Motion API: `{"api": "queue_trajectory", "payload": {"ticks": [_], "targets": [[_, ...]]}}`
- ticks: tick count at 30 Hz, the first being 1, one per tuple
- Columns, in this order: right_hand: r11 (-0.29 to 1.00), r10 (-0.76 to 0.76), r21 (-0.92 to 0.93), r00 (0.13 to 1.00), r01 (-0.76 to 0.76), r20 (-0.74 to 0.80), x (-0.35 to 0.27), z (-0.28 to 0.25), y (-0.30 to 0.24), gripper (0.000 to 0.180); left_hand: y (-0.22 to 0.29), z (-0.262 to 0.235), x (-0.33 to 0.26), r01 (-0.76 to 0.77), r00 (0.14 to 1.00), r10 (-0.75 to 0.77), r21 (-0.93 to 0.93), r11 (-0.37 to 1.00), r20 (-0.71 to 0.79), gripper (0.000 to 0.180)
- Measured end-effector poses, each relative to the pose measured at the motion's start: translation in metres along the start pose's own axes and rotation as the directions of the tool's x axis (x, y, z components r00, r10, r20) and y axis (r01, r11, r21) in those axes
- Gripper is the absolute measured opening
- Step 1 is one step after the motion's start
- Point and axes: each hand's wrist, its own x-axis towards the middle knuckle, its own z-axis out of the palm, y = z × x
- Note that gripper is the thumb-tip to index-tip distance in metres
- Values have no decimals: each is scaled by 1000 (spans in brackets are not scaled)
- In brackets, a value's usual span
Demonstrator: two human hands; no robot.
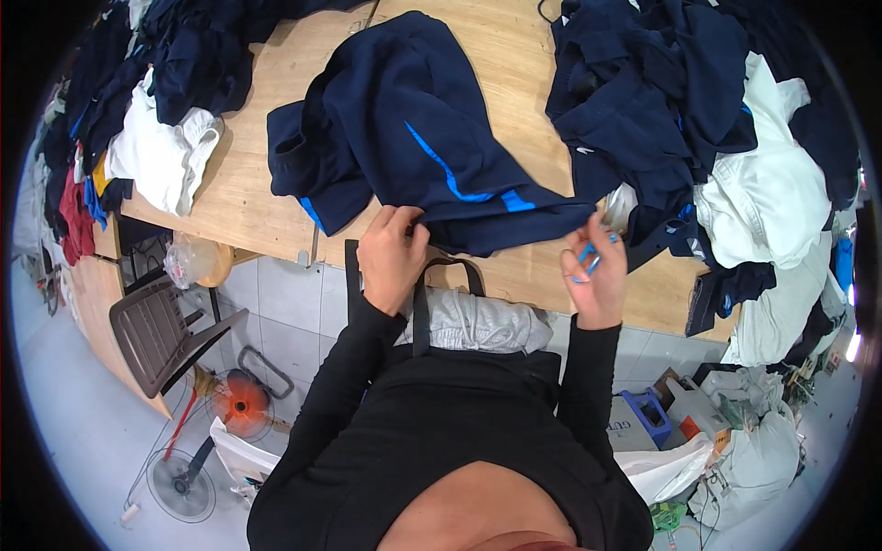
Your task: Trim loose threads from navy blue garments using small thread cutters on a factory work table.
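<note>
While the dark navy fabric garment with a bright blue stripe (413,129) lies spread on the pale wooden counter (514,55), its near hem hangs right at the counter's front edge, directly ahead of the person's two hands. The garment's long axis runs diagonally, from the far left of the counter down toward the near right, and the blue stripe follows that same slant.

The left hand (393,257) is closed on the hem, fingers curled over the fabric edge and pinching it against the counter's rim. The right hand (593,271) sits well apart from it, further along the same hem toward the right, and is wrapped around a small blue-handled tool (588,255), apparently thread snips; its blades are too small to make out. The tool's tip lies just beside the stretched right end of the navy hem, so the right hand is the nearer one to that end, while the left hand anchors the middle of the hem. The fabric between the two hands looks drawn fairly taut along the counter edge.

A large heap of navy and white garments (698,119) rises to the right, touching the spread garment's right end, and another pile of navy and white clothing (165,110) sits at the far left. A grey plastic chair (156,331) stands on the floor below the counter's left side.
</note>
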Motion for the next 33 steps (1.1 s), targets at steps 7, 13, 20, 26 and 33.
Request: {"api": "queue_trajectory", "payload": {"ticks": [7, 13, 20, 26, 33], "targets": [[997, -47, 60, 991, 40, 125, -12, 4, -47, 28, 10, -53, 31, 573, 777, -235, -811, -122, 584, 24], [999, -35, -17, 996, 34, -82, -25, 35, -43, 18, -3, -87, 38, 467, 850, 28, -726, -505, 527, 19], [988, -142, -53, 990, 143, 24, -32, 26, -36, 15, -13, -85, 33, 393, 892, -46, -822, -413, 449, 19], [983, -149, -99, 988, 152, 40, -35, 31, -36, 14, -9, -86, 27, 362, 874, -155, -829, -426, 461, 19], [982, -151, -90, 974, 168, 169, -29, 34, -39, 17, -22, -83, 27, 352, 936, 115, -894, -278, 333, 17]]}}
